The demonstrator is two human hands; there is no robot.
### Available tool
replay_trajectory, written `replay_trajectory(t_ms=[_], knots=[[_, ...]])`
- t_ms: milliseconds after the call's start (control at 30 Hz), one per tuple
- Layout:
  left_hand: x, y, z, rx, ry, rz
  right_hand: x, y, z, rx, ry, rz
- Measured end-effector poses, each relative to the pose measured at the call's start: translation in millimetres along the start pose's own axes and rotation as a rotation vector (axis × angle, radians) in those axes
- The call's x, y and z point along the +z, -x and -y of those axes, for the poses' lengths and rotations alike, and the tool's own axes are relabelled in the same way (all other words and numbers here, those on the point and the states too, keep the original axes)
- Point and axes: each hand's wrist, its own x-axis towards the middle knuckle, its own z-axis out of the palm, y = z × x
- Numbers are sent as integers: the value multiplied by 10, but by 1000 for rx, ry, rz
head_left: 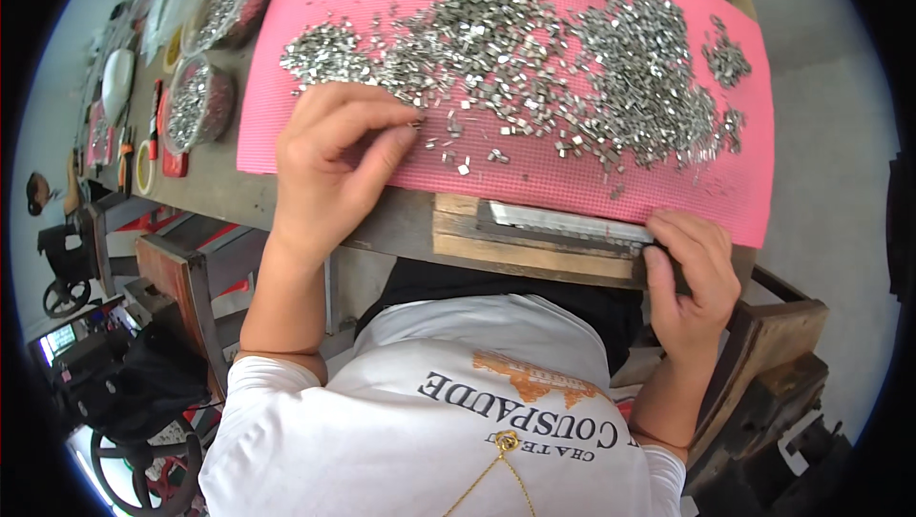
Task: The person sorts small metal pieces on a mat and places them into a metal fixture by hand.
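A pink ribbed mat covers much of the bench and bears heaps of small shiny metal pieces. Over the mat's near left part, my left hand is closed, thumb and forefinger pinched at a tiny metal piece. Along the front edge lies a long metal bar on a wooden block. My right hand grips the bar's right end between thumb and fingers. Several loose pieces are scattered between the heaps and the bar.
Two clear tubs, one nearer and one farther, hold more metal pieces at the left. Beside them are a roll of tape, orange-handled pliers and a white bottle. A wooden stool stands left below the bench.
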Motion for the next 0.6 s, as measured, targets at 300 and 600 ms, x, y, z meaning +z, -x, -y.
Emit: replay_trajectory(t_ms=[300,600], knots=[[-36,-50,-79,154,-273,182,-42,-33,-60,-23,98,-67],[-10,-220,-97,149,-279,200,-74,25,-204,27,159,-112]])
